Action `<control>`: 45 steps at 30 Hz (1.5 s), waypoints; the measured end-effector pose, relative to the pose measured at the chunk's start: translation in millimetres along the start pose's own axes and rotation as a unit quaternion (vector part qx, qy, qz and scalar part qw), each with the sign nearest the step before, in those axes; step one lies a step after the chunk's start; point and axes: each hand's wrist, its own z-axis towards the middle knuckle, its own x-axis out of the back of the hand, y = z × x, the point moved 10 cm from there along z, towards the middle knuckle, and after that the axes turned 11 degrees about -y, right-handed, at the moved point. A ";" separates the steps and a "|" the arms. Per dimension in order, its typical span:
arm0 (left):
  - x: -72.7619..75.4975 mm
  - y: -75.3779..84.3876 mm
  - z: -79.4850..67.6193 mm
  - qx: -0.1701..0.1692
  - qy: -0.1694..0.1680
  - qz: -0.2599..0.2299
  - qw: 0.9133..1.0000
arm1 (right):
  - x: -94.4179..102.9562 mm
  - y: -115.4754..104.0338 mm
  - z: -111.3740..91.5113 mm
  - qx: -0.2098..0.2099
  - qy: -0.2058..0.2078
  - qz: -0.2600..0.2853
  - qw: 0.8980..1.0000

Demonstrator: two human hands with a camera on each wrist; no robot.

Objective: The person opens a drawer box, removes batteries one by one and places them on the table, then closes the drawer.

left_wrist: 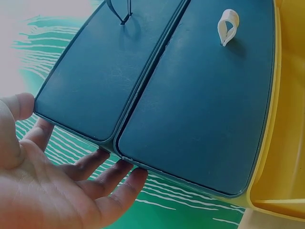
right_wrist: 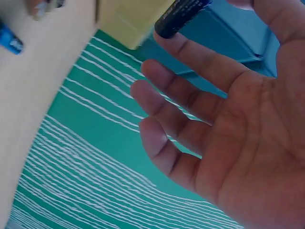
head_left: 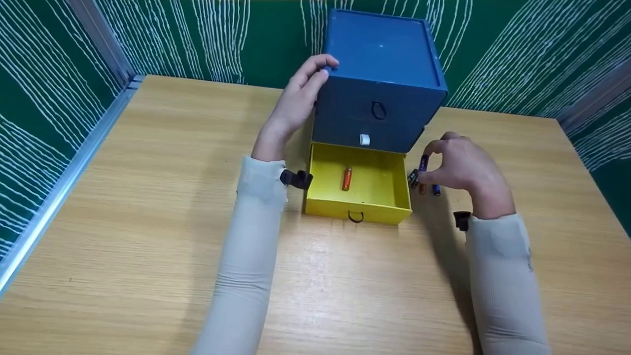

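Note:
My right hand [head_left: 463,162] pinches a dark purple battery [head_left: 424,162] between thumb and index finger, just right of the drawer. The right wrist view shows this battery [right_wrist: 181,19] by its dark end, with the other fingers loosely bent. Below it on the table lie a blue battery [head_left: 436,190], an orange one [head_left: 422,189] and a dark one [head_left: 413,177]. My left hand [head_left: 296,98] rests on the blue drawer unit's [head_left: 382,47] upper left corner, spread fingertips touching its side [left_wrist: 143,174]. An orange-red battery [head_left: 347,179] lies in the pulled-out yellow drawer [head_left: 377,180].
Two shut drawer fronts stand above the yellow drawer, one with a black loop [head_left: 378,110], one with a white loop [head_left: 365,139]. A wooden table [head_left: 148,222] carries everything. A green wall with white lines [head_left: 276,44] stands behind the unit.

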 end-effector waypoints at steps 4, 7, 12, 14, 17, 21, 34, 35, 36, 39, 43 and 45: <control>0.1 0.1 0.1 0.000 0.000 0.001 1.000 | -8.5 9.2 10.9 -0.009 -0.014 0.002 1.000; 0.0 -0.1 0.3 0.000 -0.001 0.001 1.000 | -13.0 14.5 16.7 -0.018 -0.017 0.005 1.000; -0.1 -0.6 -0.1 0.001 -0.001 0.002 1.000 | -19.4 17.8 24.2 -0.022 -0.018 0.006 1.000; 0.0 -0.8 -0.8 0.001 0.001 0.003 1.000 | -21.8 17.4 26.9 -0.019 -0.016 0.002 1.000; -0.2 -0.3 -1.5 -0.001 0.003 0.007 1.000 | -24.8 15.6 30.6 -0.012 -0.011 -0.007 1.000; -0.3 0.1 -2.3 -0.001 0.005 0.014 1.000 | -30.1 15.1 35.0 -0.010 -0.012 -0.006 1.000; -0.8 -1.4 -3.0 0.005 0.004 0.001 1.000 | -42.9 20.8 45.3 -0.023 -0.013 0.003 1.000; -0.9 -1.4 -2.9 0.005 0.004 0.001 1.000 | -44.1 21.3 46.1 -0.025 -0.015 0.003 1.000; -1.0 -1.5 -2.7 0.005 0.004 0.001 1.000 | -45.3 21.7 46.9 -0.026 -0.017 0.002 1.000; -0.8 -1.7 -2.1 0.003 0.003 0.000 1.000 | -48.0 22.7 48.4 -0.030 -0.023 0.001 0.999; -0.2 -2.2 -1.8 0.002 0.003 0.001 1.000 | -50.7 24.3 48.5 -0.035 -0.033 0.008 0.999; 0.1 -2.4 -1.7 0.001 0.002 0.002 1.000 | -52.2 24.3 48.3 -0.035 -0.040 0.007 0.999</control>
